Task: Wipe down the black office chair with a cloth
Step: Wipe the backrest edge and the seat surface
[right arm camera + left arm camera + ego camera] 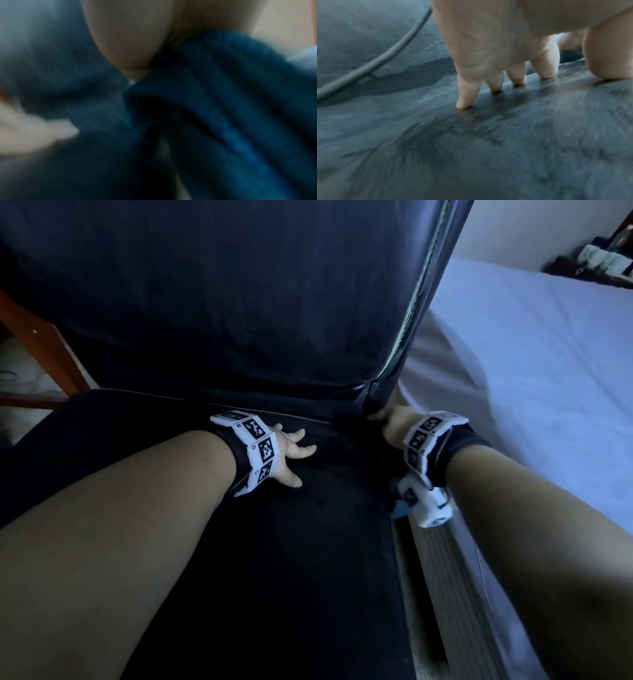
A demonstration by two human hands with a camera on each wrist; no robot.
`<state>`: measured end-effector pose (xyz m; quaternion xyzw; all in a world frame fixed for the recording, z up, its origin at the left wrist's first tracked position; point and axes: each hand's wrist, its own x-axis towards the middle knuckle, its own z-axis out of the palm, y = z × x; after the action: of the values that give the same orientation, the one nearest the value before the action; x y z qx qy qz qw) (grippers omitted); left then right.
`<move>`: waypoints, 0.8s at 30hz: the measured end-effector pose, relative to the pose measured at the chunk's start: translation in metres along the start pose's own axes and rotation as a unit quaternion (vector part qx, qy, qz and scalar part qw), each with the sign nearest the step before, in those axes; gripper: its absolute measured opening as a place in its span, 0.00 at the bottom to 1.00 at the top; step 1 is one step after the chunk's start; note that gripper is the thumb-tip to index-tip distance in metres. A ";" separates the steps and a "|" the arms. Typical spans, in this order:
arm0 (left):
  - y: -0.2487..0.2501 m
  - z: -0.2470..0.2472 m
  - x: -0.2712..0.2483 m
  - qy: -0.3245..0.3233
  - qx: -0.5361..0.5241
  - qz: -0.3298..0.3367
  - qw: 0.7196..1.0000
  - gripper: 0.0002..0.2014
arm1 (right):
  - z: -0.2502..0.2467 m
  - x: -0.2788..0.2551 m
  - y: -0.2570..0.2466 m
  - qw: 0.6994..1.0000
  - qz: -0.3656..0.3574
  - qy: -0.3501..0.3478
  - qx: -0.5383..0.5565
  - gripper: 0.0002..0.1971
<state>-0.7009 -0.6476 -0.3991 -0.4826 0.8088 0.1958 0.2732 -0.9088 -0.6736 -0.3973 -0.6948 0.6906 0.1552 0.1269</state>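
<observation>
The black office chair (239, 313) fills the head view, backrest above and seat (291, 559) below. My left hand (291, 451) rests on the seat near the back crease, its spread fingertips (464, 104) pressing the dark surface (505, 148). My right hand (390, 424) is at the chair's right rear corner, where backrest meets seat. In the blurred right wrist view it grips a blue cloth (231, 115) under the thumb (130, 47). The cloth is mostly hidden in the head view; a small blue bit (399, 508) shows below the wrist.
A bed with a pale sheet (531, 371) stands close on the right of the chair. A wooden furniture frame (41, 344) shows at the left. A dark shelf with items (603, 261) sits at the far right back. A seam cord (385, 56) runs across the chair's surface.
</observation>
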 end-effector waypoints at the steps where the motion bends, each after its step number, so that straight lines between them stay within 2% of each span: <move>1: 0.000 0.000 0.000 0.000 0.001 -0.001 1.000 0.36 | -0.002 0.002 -0.009 0.999 -0.019 0.020 0.024 0.20; 4: 0.002 0.001 -0.002 0.000 0.002 -0.001 1.000 0.36 | -0.004 0.004 -0.040 0.996 -0.085 0.016 0.035 0.22; 6: 0.002 0.002 -0.003 0.002 0.005 0.001 1.000 0.35 | -0.003 0.003 -0.046 0.997 -0.069 -0.027 0.027 0.23; 10: -0.001 0.003 0.000 0.003 0.005 0.005 1.000 0.36 | -0.002 -0.004 -0.029 0.999 -0.013 -0.011 -0.045 0.21; 13: -0.002 0.004 0.004 -0.001 0.003 0.010 1.000 0.37 | -0.001 -0.008 -0.023 0.995 0.019 -0.031 -0.098 0.22; 14: -0.002 0.004 0.004 0.001 0.001 0.013 1.000 0.37 | -0.003 -0.009 -0.027 0.992 0.019 -0.027 -0.118 0.22; 16: -0.002 0.006 0.004 0.003 0.002 0.018 1.000 0.36 | -0.007 -0.009 -0.039 0.996 0.006 0.001 -0.090 0.20; 19: -0.003 0.008 0.000 0.014 0.001 0.025 1.000 0.36 | -0.006 -0.006 -0.062 0.997 -0.018 0.000 -0.078 0.24; 21: -0.009 0.007 -0.006 0.012 -0.004 0.029 1.000 0.38 | -0.003 -0.010 -0.063 0.996 -0.010 0.006 -0.090 0.27; 24: -0.033 0.004 -0.019 0.009 0.005 -0.015 1.000 0.42 | -0.002 -0.029 -0.056 0.992 -0.013 0.023 -0.125 0.24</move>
<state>-0.6636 -0.6475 -0.3923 -0.4952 0.8048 0.1828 0.2716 -0.8525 -0.6473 -0.3862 -0.7172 0.6596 0.2233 0.0251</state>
